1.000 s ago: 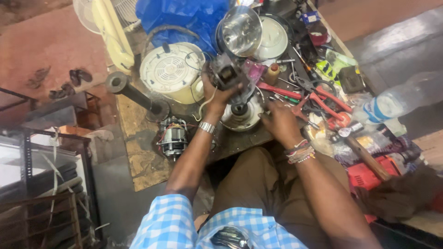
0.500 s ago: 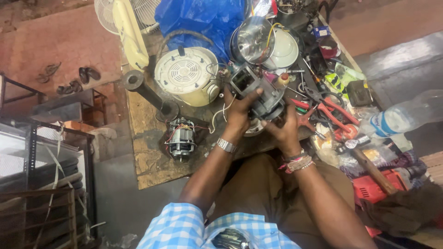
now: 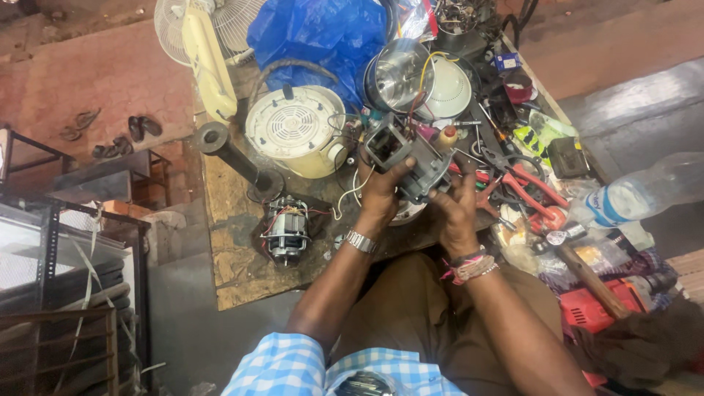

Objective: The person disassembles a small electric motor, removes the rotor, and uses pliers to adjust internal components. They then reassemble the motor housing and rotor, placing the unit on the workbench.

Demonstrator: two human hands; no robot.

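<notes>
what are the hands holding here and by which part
Both hands hold a small grey electric motor above the bench: left hand grips its lower left side, right hand its lower right end.

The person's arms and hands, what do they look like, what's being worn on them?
Both forearms are bare below short sleeves of a blue and white checked shirt. The left hand has a silver metal-link wristwatch on its wrist. The right hand has a bundle of threads and bands, pink, white and dark, tied around its wrist. No gloves; I cannot make out any rings.
</notes>
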